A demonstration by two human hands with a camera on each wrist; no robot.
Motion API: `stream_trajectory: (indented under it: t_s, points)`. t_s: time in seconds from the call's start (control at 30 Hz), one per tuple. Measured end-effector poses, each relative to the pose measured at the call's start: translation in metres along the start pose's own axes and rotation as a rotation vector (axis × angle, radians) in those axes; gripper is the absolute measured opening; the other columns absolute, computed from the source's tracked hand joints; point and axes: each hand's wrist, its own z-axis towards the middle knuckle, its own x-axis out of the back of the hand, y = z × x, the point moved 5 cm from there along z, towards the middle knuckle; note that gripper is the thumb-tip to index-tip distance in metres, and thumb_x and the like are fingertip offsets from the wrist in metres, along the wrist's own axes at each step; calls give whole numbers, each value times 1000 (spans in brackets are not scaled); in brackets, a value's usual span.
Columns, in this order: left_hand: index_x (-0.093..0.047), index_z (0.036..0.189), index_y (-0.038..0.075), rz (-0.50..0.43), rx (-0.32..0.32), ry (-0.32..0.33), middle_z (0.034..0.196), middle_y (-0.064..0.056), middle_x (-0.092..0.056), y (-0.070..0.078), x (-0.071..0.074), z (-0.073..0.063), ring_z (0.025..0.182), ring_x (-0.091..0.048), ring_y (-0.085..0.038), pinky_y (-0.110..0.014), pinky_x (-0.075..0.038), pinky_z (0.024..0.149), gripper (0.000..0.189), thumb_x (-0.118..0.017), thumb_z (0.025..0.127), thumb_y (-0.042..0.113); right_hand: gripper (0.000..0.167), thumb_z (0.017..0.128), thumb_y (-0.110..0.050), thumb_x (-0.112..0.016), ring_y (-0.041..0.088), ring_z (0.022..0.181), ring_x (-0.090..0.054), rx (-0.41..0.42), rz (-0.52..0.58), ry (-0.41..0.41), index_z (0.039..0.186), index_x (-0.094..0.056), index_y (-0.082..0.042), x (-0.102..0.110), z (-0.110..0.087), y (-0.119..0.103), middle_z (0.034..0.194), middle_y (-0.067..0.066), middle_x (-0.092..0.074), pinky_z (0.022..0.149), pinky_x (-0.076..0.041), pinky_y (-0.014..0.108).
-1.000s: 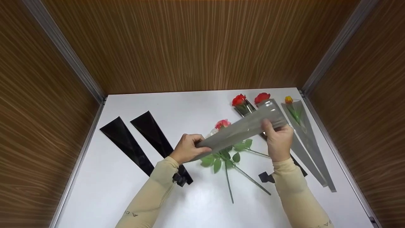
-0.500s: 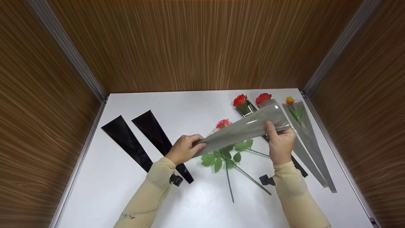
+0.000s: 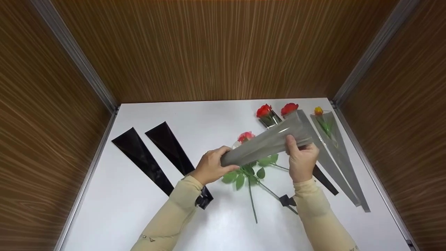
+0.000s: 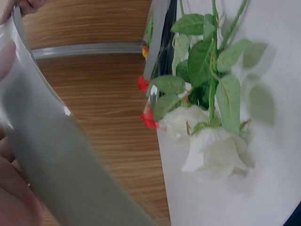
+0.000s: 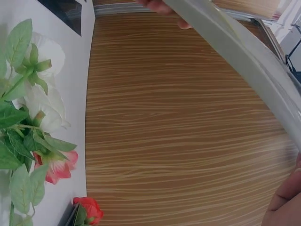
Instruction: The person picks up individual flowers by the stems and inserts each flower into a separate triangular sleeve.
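Note:
A translucent grey flower sleeve (image 3: 259,148) is held up slantwise over the table between both hands. My left hand (image 3: 212,166) grips its narrower lower part, thumb in front. Near the wide upper end, my right hand (image 3: 302,161) pinches the sleeve with the thumb on its near face. Beneath it lie loose artificial roses: a pink rose (image 3: 246,136) and white roses (image 4: 214,153), with green leaves and bare stems. The sleeve covers part of these blooms in the head view. In the right wrist view the sleeve (image 5: 240,66) arches between the two hands.
Two black flower sleeves (image 3: 144,160) lie at the left. Along the right side are a red rose (image 3: 264,111) in a dark sleeve, another red flower (image 3: 289,108), and a yellow-orange tulip (image 3: 318,111) in a grey sleeve. Wood-grain panels (image 3: 223,52) wall the white table (image 3: 195,118).
My left hand has shifted rightward and its fingers have spread further around the sleeve's narrow part. My right hand has moved slightly left. The flowers on the table stay put.

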Motion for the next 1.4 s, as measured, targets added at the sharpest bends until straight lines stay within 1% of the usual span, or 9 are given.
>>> stream_trajectory:
  t_s: [0.17,0.3,0.47,0.57,0.7,0.8,0.93,1.13,1.4]
  points:
    - [-65,93,13,25,-62,55,83,4,-68,6,-4,2,71,-59,-8,-28,-48,64,23,-67,91,35,10,80,-1,-77,9,48,-51,-63,-26,19,77,-67,-3,0,-6,6,59,3,-58,44,-43,20]
    - [-67,89,13,8,-74,75,81,5,-68,3,-3,2,67,-58,-6,-26,-46,60,21,-67,90,34,11,82,-1,-75,9,49,-52,-86,-15,-31,77,-66,-3,-1,-6,7,61,3,-58,45,-44,20]
    - [-69,84,13,-78,-41,109,80,3,-71,-4,3,1,70,-64,-6,-27,-49,62,22,-73,85,35,12,84,-11,-76,11,50,-52,-102,45,-173,82,-65,-4,-5,-4,9,64,3,-58,48,-44,21]
    - [-69,80,12,-113,-26,127,77,3,-71,-7,6,1,67,-63,-7,-27,-49,62,21,-74,85,32,23,84,-24,-76,12,52,-52,-102,102,-294,86,-64,-4,-7,-4,11,64,4,-56,50,-43,21]
    - [-71,78,11,-122,-20,147,76,2,-71,-9,9,0,65,-63,-7,-26,-49,60,21,-74,85,30,39,86,-37,-69,13,57,-54,-101,83,-430,91,-62,1,-6,-2,12,73,9,-60,52,-43,21]
    - [-72,80,11,-121,-9,162,76,2,-71,-13,11,-1,64,-63,-6,-26,-49,59,21,-73,85,31,40,93,-33,-63,14,61,-56,-120,-5,-480,95,-60,6,-1,-1,14,83,12,-63,54,-45,21]
    - [-72,81,13,-134,19,176,76,5,-71,-17,14,-3,63,-61,-5,-25,-47,59,23,-72,86,35,27,99,-16,-55,16,64,-57,-185,-166,-498,97,-59,10,9,2,20,85,13,-64,56,-45,24]
    - [-72,82,13,-173,73,206,71,8,-67,-27,20,-8,57,-54,-7,-24,-42,56,26,-69,87,39,22,94,-14,-63,15,66,-58,-263,-446,-574,95,-63,7,25,5,39,83,13,-63,58,-47,25]
    - [-73,81,14,-189,106,272,68,8,-66,-42,27,-14,55,-52,-8,-24,-42,54,24,-72,85,37,14,87,-17,-72,14,67,-56,-134,-871,-720,91,-68,-4,47,12,67,78,4,-65,58,-44,23]
